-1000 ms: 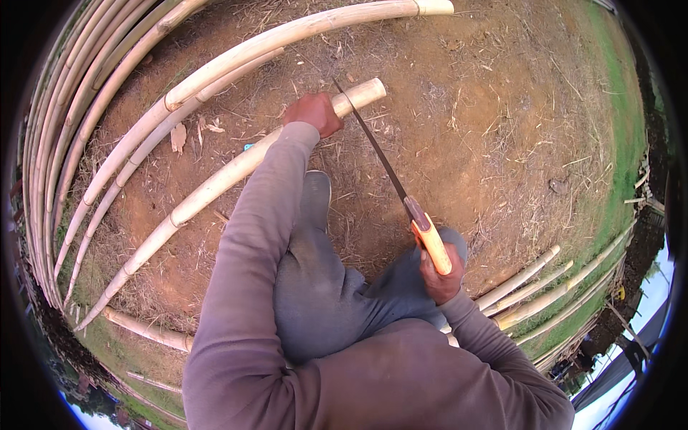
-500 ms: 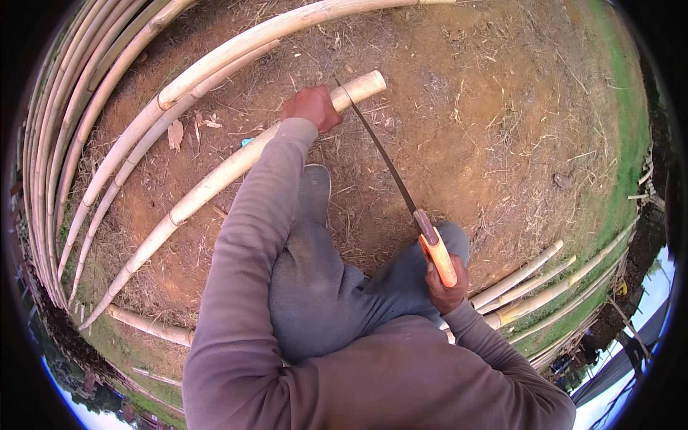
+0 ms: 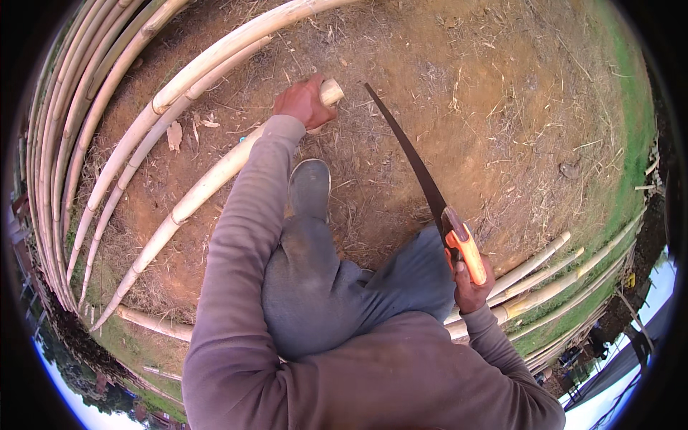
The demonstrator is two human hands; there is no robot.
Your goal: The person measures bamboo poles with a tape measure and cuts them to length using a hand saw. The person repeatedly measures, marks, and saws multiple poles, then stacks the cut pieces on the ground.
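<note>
You wear a plain brownish-mauve top (image 3: 408,380) with long sleeves (image 3: 244,236), wrinkled along the forearm, the left cuff (image 3: 288,129) close at the wrist. Your trousers (image 3: 308,287) are blue-grey and creased. Your visible shoe (image 3: 310,190) is dark grey, round-toed, pale along its edge. Your left hand (image 3: 302,102) and right hand (image 3: 471,292) are bare.

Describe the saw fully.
The saw has a long, dark, metal-looking blade narrowing to its tip, and an orange handle with a dark brown section where they meet. Its teeth are too small to make out. The right hand grips the handle; the blade slants up and leftward, its tip appearing apart from the end of the pole.
</note>
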